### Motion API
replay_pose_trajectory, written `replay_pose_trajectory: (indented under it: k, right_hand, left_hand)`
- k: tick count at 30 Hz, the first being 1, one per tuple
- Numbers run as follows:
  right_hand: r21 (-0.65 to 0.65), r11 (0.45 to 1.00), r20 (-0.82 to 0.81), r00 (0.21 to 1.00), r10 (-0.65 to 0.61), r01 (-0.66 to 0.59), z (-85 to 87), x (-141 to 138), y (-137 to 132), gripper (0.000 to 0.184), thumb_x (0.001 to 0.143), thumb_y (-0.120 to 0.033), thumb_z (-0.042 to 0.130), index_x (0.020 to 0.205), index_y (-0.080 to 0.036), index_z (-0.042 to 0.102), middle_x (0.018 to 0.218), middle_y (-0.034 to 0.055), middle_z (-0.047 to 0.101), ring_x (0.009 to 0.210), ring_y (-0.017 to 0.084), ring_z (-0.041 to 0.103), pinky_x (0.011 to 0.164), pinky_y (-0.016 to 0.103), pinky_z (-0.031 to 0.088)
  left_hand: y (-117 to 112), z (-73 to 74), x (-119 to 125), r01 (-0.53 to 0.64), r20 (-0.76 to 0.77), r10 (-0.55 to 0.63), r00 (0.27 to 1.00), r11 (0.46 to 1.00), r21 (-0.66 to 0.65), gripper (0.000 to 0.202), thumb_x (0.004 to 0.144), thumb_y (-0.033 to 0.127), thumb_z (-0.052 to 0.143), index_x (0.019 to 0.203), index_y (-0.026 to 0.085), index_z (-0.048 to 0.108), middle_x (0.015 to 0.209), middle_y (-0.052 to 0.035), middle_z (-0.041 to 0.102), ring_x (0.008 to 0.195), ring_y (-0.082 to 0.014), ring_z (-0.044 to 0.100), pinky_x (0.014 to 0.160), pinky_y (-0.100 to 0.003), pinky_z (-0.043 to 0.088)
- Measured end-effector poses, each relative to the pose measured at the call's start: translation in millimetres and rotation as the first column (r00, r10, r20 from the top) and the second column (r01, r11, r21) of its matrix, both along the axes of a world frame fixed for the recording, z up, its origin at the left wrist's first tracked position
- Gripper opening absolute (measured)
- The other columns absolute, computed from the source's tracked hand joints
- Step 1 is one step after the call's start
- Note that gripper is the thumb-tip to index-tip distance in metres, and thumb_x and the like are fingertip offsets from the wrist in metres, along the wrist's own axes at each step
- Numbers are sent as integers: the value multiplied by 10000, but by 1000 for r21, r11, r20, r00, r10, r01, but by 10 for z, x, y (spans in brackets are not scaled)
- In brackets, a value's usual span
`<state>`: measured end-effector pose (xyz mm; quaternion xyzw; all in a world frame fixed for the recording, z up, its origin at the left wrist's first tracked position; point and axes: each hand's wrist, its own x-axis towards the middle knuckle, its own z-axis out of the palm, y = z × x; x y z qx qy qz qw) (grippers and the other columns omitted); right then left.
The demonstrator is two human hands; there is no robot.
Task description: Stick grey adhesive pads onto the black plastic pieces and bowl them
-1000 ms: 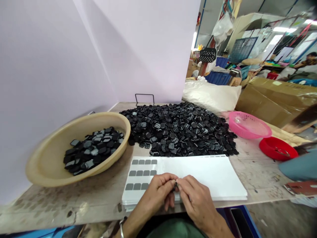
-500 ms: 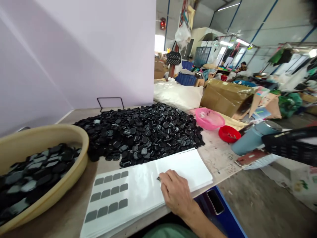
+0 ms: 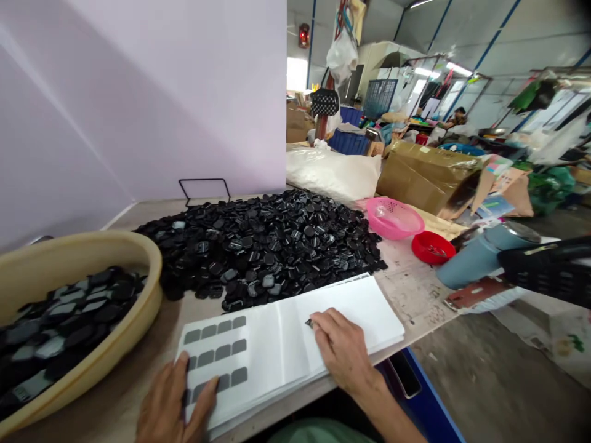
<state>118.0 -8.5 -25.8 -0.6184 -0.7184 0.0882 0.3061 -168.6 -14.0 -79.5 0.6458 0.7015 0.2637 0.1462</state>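
A stack of white sheets (image 3: 295, 341) lies along the table's front edge. Rows of grey rounded-corner stickers (image 3: 223, 352) cover its left part, while the right part is bare. My left hand (image 3: 173, 400) is open over the left end, thumb and fingers apart, its fingertips touching the sheet and covering some stickers. On the bare part rests my right hand (image 3: 344, 351), closed in a pinch around a small tool with a dark pointed tip (image 3: 309, 322); the rest of it is hidden in the fingers. Behind the stack spreads a large heap of small black plastic pieces (image 3: 277, 240).
A cream basin (image 3: 154, 271) of similar black pieces stands at left. To the right are a pink basket (image 3: 392, 224), a red bowl (image 3: 431, 249) and a blue-grey tumbler (image 3: 480, 255). A phone (image 3: 405, 374) lies below the table edge. A wall rises behind the heap.
My left hand has come into view and lies on the left end of the sheets. My right hand appears further right on the sheet, still pinching the tool; the camera view has shifted slightly.
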Motion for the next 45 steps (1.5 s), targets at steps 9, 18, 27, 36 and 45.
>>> replay_pose_trajectory:
  k: [9,18,27,36,45]
  right_hand:
    - [-52,998,65,997,-30,33,27,186,-11,234,918,-162,396,1048,-221,582,903,21,654,804,160,631,709,260,456]
    - [-200,976,360,921,151,-82,209,-404,86,147,883,-106,445,841,-211,540,824,23,607,740,187,589,631,300,382]
    - [-176,980,353,924,149,-91,125,-581,172,125,896,-128,465,826,-224,504,829,14,596,761,189,587,618,303,354]
    - [-222,964,331,919,214,-145,153,-607,211,134,898,-131,447,813,-215,509,831,14,597,756,181,585,658,290,369]
    - [-269,911,-285,929,234,-312,219,-496,334,147,863,-225,467,726,-201,516,698,-11,534,645,147,502,601,253,360]
  left_hand:
    - [-92,7,403,53,-145,-32,989,988,144,586,907,399,429,1424,144,324,1452,-200,333,1398,-362,194,1070,-588,290]
    - [13,353,491,564,-461,-449,765,813,144,509,862,399,556,1343,247,489,1455,-162,391,1385,-372,248,1083,-538,247]
    - [-4,235,447,634,-412,-594,690,771,-50,868,680,654,642,1423,303,363,1481,-188,349,1356,-425,291,1076,-607,180]
    - [60,534,532,602,-257,-676,691,735,-314,934,654,473,745,1453,301,294,1513,-239,232,1387,-445,172,1067,-654,172]
    - [-20,548,494,622,-182,-660,729,749,-228,945,610,346,794,1434,284,334,1524,-207,236,1399,-426,139,1085,-659,150]
